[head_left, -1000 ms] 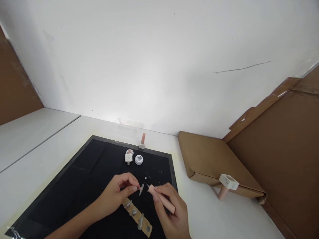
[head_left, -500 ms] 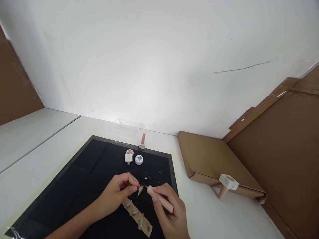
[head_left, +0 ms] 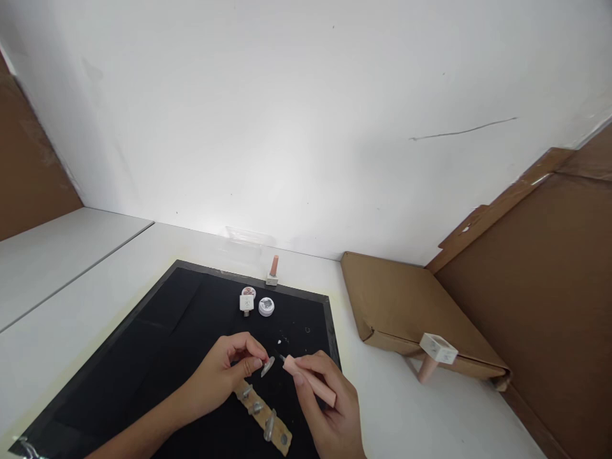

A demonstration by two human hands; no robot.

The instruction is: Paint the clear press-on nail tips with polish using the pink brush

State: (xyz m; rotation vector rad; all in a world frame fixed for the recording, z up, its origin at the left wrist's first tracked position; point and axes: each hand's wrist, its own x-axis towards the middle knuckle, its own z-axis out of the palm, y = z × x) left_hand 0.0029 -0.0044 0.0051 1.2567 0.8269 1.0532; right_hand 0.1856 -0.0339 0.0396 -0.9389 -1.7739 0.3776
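Observation:
Between thumb and fingertips, my left hand (head_left: 235, 364) pinches a small clear nail tip (head_left: 268, 366). My right hand (head_left: 329, 395) grips a pink brush cap (head_left: 313, 382) like a pen, its thin dark brush pointing left, just short of the nail tip. Below my left hand a tan strip (head_left: 272, 428) carries several clear nail tips standing on it. Beyond the hands lie an uncapped white bottle (head_left: 247, 303) on its side and a round white pot (head_left: 266, 306); another pot (head_left: 248, 292) is partly behind the bottle.
A black mat (head_left: 157, 331) covers the white table (head_left: 86, 280). At its back edge stands a pink-capped bottle (head_left: 272, 273). On the right are a flat cardboard box (head_left: 411, 293) and another pink-capped bottle (head_left: 437, 349). A clear tray (head_left: 243, 237) rests by the wall.
My right hand has moved slightly right, drawing the brush back from the nail tip. The nail tip has turned a little in my left hand.

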